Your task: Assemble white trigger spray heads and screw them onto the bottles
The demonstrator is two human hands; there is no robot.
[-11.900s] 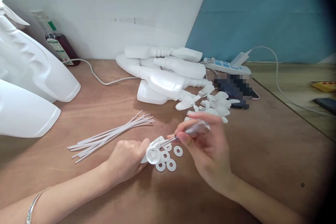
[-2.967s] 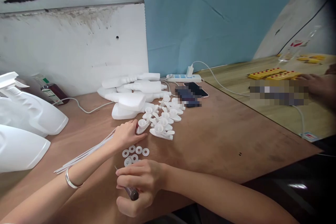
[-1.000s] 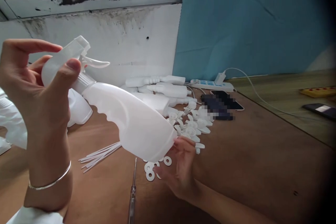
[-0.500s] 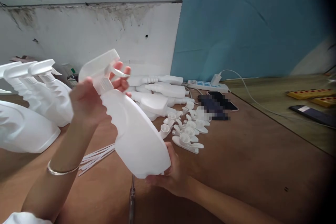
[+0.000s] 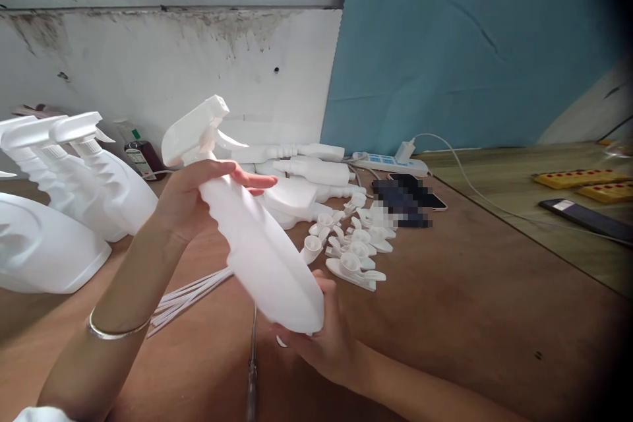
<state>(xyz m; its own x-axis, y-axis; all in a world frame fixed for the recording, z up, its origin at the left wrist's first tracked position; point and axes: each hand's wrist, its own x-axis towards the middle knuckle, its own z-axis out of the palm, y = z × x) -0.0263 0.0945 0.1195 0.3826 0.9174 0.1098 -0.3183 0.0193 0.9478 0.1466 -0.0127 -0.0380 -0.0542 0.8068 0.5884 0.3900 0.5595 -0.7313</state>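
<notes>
A white spray bottle (image 5: 271, 264) with its trigger head fitted is held tilted above the brown table, head up and to the left. Around its neck, just under the trigger, wraps my left hand (image 5: 198, 198); a silver bangle circles that wrist. My right hand (image 5: 326, 336) grips the bottle's base at the lower right. Below the bottle lies a screwdriver (image 5: 252, 376), its handle toward me. Thin white tubes (image 5: 188, 297) rest on the table beside my left forearm. Right of the bottle sit several loose white trigger heads (image 5: 350, 262).
Several assembled spray bottles (image 5: 106, 171) stand at the left, with one more bottle (image 5: 44, 244) nearer me. White bottles (image 5: 316, 171) lie behind the trigger heads. Farther back are a power strip (image 5: 390, 163), phones (image 5: 430, 194) and a dark labelled bottle (image 5: 143, 155) by the wall.
My left hand has shifted from the trigger head down to the bottle's neck. The bottle has turned about its length, showing a narrower side. My right hand stays at the base.
</notes>
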